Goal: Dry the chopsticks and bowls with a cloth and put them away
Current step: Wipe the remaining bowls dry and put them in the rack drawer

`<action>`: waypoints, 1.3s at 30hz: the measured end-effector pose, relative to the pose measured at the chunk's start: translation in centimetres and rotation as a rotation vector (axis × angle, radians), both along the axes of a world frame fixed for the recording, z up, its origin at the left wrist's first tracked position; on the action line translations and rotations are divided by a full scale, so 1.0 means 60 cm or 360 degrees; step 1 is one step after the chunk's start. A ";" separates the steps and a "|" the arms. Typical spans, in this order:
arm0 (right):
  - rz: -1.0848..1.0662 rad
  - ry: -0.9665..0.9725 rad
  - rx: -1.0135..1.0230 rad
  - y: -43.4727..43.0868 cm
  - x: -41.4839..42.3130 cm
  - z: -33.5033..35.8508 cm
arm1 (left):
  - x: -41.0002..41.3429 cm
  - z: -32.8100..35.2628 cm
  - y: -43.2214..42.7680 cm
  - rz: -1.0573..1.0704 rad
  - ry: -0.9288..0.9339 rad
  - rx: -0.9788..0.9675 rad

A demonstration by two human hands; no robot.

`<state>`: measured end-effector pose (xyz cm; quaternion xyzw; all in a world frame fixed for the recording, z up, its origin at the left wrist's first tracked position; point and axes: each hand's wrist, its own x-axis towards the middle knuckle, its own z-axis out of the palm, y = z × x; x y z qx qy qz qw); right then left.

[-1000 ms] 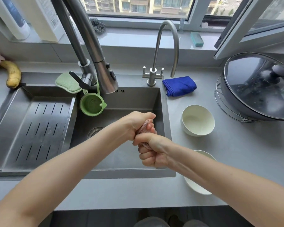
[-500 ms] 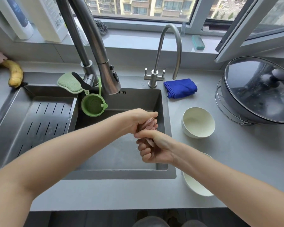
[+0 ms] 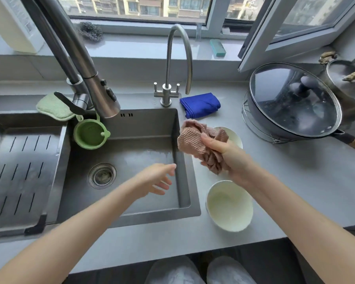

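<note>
One cloth (image 3: 191, 140), bunched, was clutched in the right hand (image 3: 219, 149), partly hiding the far bowl (image 3: 235, 137); the left hand (image 3: 155, 180) hovered released over the sink (image 3: 143, 125). Wiping well probably called for spreading it and steadying the near bowl (image 3: 230, 206) on the table (image 3: 299, 181).

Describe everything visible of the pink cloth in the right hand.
The dusty-pink waffle-weave cloth is soft-looking textured fabric, crumpled into a loose bunch. The right hand grips its middle, thumb across the front. One wad sticks out up-left, and a gathered end hangs below the fist. It is held above the grey counter by the right wall of the stainless steel sink, partly hiding the far cream bowl. Whether it touches that bowl, or is wet, cannot be told.
</note>
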<state>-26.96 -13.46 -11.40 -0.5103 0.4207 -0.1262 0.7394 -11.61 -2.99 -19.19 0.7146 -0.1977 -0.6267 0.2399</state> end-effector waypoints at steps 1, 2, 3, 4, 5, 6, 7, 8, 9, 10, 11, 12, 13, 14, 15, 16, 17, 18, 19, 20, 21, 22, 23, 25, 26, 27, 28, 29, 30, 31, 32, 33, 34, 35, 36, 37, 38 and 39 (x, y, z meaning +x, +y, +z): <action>-0.0051 0.0021 -0.0089 -0.004 -0.014 0.006 | -0.030 -0.002 0.001 -0.0121 0.0015 -0.0015; -0.0087 0.0036 -0.0205 -0.007 -0.029 0.010 | -0.059 -0.003 -0.002 -0.0235 0.0024 -0.0045; -0.0131 0.0048 -0.0283 -0.009 -0.045 0.016 | -0.086 -0.002 -0.007 -0.0339 0.0021 -0.0073; -0.0145 0.0043 -0.0358 -0.011 -0.061 0.018 | -0.110 -0.002 -0.013 -0.0420 0.0012 -0.0085; -0.0142 0.0055 -0.0399 -0.012 -0.077 0.023 | -0.131 -0.005 -0.019 -0.0465 0.0011 -0.0088; -0.0134 0.0096 -0.0456 -0.011 -0.094 0.026 | -0.148 -0.011 -0.024 -0.0471 0.0027 -0.0072; -0.0146 0.0162 -0.0496 -0.007 -0.106 0.031 | -0.162 -0.016 -0.027 -0.0450 0.0049 -0.0055; -0.0161 0.0223 -0.0530 -0.005 -0.122 0.033 | -0.175 -0.018 -0.029 -0.0421 0.0066 -0.0052; -0.0187 0.0296 -0.0531 0.002 -0.135 0.040 | -0.184 -0.022 -0.029 -0.0387 0.0076 -0.0062; -0.0203 0.0351 -0.0556 0.006 -0.152 0.039 | -0.191 -0.023 -0.031 -0.0355 0.0103 -0.0077; -0.0231 0.0392 -0.0579 0.013 -0.165 0.044 | -0.195 -0.025 -0.032 -0.0331 0.0146 -0.0098; -0.0247 0.0411 -0.0656 0.018 -0.179 0.043 | -0.195 -0.024 -0.029 -0.0316 0.0186 -0.0109; -0.0281 0.0433 -0.0768 0.025 -0.190 0.044 | -0.193 -0.023 -0.027 -0.0295 0.0230 -0.0105; -0.0274 0.0481 -0.1005 0.030 -0.200 0.039 | -0.190 -0.019 -0.024 -0.0253 0.0287 -0.0077; -0.0211 0.0609 -0.1320 0.038 -0.205 0.032 | -0.184 -0.015 -0.020 -0.0182 0.0367 -0.0050; -0.0089 0.0777 -0.1651 0.045 -0.208 0.019 | -0.178 -0.006 -0.017 -0.0103 0.0436 -0.0057; 0.0092 0.0960 -0.1922 0.051 -0.208 0.001 | -0.174 0.004 -0.015 -0.0037 0.0467 -0.0109; 0.0303 0.1125 -0.2134 0.056 -0.202 -0.025 | -0.172 0.015 -0.013 0.0004 0.0439 -0.0196; 0.0440 0.1246 -0.2265 0.061 -0.191 -0.056 | -0.170 0.024 -0.011 -0.0004 0.0322 -0.0294; 0.0497 0.1316 -0.2303 0.068 -0.174 -0.079 | -0.170 0.034 -0.010 -0.0054 0.0151 -0.0395; 0.0440 0.1339 -0.2233 0.073 -0.155 -0.092 | -0.171 0.040 -0.009 -0.0091 0.0003 -0.0486; 0.0280 0.1272 -0.2039 0.077 -0.132 -0.096 | -0.171 0.046 -0.010 -0.0096 -0.0082 -0.0555; 0.0089 0.1134 -0.1767 0.081 -0.111 -0.094 | -0.168 0.051 -0.013 -0.0083 -0.0121 -0.0589; 0.0009 0.0617 -0.0925 0.084 -0.086 -0.073 | -0.153 0.065 -0.021 -0.0059 -0.0211 -0.0564; 0.0130 0.0339 -0.0576 0.085 -0.080 -0.062 | -0.141 0.073 -0.026 -0.0091 -0.0266 -0.0500; 0.0356 0.0195 -0.0416 0.085 -0.082 -0.054 | -0.129 0.081 -0.028 -0.0141 -0.0299 -0.0416; 0.0645 0.0232 -0.0498 0.081 -0.083 -0.047 | -0.119 0.088 -0.028 -0.0210 -0.0307 -0.0337; 0.1023 0.0405 -0.0860 0.073 -0.086 -0.047 | -0.113 0.092 -0.025 -0.0292 -0.0287 -0.0287; 0.1335 0.0619 -0.1232 0.066 -0.084 -0.048 | -0.111 0.094 -0.021 -0.0355 -0.0245 -0.0278; 0.1472 0.0809 -0.1622 0.061 -0.081 -0.048 | -0.110 0.093 -0.017 -0.0337 -0.0182 -0.0304; 0.1451 0.0917 -0.2096 0.054 -0.078 -0.048 | -0.110 0.090 -0.014 -0.0221 -0.0096 -0.0325; 0.1234 0.0962 -0.2363 0.051 -0.080 -0.045 | -0.107 0.087 -0.013 -0.0018 0.0014 -0.0322; 0.0781 0.0871 -0.2423 0.045 -0.087 -0.037 | -0.102 0.083 -0.014 0.0228 0.0155 -0.0292; 0.0268 0.0647 -0.2339 0.035 -0.100 -0.021 | -0.094 0.078 -0.016 0.0471 0.0314 -0.0253; -0.0162 0.0438 -0.2140 0.028 -0.117 0.000 | -0.088 0.075 -0.018 0.0690 0.0468 -0.0206; -0.0464 0.0201 -0.1816 0.027 -0.136 0.018 | -0.084 0.071 -0.020 0.0885 0.0649 -0.0157; -0.0602 -0.0036 -0.1469 0.031 -0.153 0.029 | -0.082 0.069 -0.022 0.1038 0.0880 -0.0128; -0.0621 -0.0179 -0.1259 0.044 -0.162 0.037 | -0.084 0.071 -0.024 0.1159 0.1138 -0.0109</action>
